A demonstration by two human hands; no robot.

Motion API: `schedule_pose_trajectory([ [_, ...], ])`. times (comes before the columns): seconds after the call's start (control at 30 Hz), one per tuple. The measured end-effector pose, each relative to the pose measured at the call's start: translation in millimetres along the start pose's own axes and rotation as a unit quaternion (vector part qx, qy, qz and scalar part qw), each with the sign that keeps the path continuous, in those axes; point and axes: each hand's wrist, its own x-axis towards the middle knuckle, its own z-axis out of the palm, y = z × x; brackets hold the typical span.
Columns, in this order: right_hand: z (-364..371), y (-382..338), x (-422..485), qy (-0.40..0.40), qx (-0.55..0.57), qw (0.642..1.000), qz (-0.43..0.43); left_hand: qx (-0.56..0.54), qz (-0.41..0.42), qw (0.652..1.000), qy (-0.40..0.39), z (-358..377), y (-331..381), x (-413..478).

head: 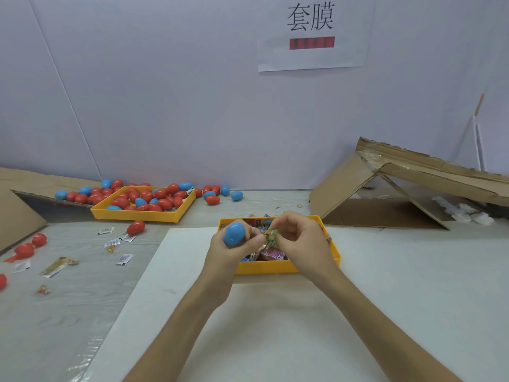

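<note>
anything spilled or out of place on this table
Yes. Loose eggs lie on the table around the far yellow tray, and a red egg sits well in front of it. Small packets are scattered at the left, outside the near tray. The cardboard box at right lies tipped over.

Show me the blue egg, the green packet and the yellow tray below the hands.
blue egg [234,234], head view, on its rounded upper side.
green packet [271,237], head view, on its folded middle.
yellow tray [264,268], head view, on its near wall.
</note>
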Motion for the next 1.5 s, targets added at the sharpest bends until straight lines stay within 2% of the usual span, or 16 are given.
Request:
schedule_pose_trajectory([
  [0.27, -1.8, -2.1, 2.0, 0.022, -0.024, 0.999, 0.021, -0.051, 0.020, 0.999, -0.005, -1.1, 4.7, -1.0],
  [0.57, -3.9, 0.1, 3.0, -0.021, 0.071, 0.993, 0.094, -0.095, -0.007, 0.994, -0.054, 2.3, 7.0, -4.3],
  [0.83, -11.1, 7.2, 7.5, 0.022, 0.079, 0.992, 0.101, 0.042, -0.006, 0.999, -0.028, 2.1, 3.0, -0.6],
  [1.03, -17.3, 12.7, 10.1, -0.026, 0.088, 0.986, 0.142, 0.071, -0.036, 0.997, -0.008, -0.6, 0.1, 2.1],
  [1.1, -16.2, 13.4, 9.9, -0.020, 0.045, 0.991, 0.123, 0.094, -0.027, 0.995, 0.000, -0.8, -0.1, 2.4],
  [1.23, -12.7, 11.2, 6.8, 0.014, -0.133, 0.991, 0.019, 0.101, -0.029, 0.994, 0.021, -1.9, -1.3, 3.7],
  [1.37, -16.0, 9.8, 7.8, 0.009, -0.148, 0.988, -0.034, 0.014, -0.041, 0.999, 0.001, -5.3, -0.6, 4.7],
  [1.5, -25.4, 6.9, 9.3, -0.080, -0.090, 0.992, -0.027, -0.068, -0.057, 0.996, -0.027, -6.0, 1.7, 3.1],
])
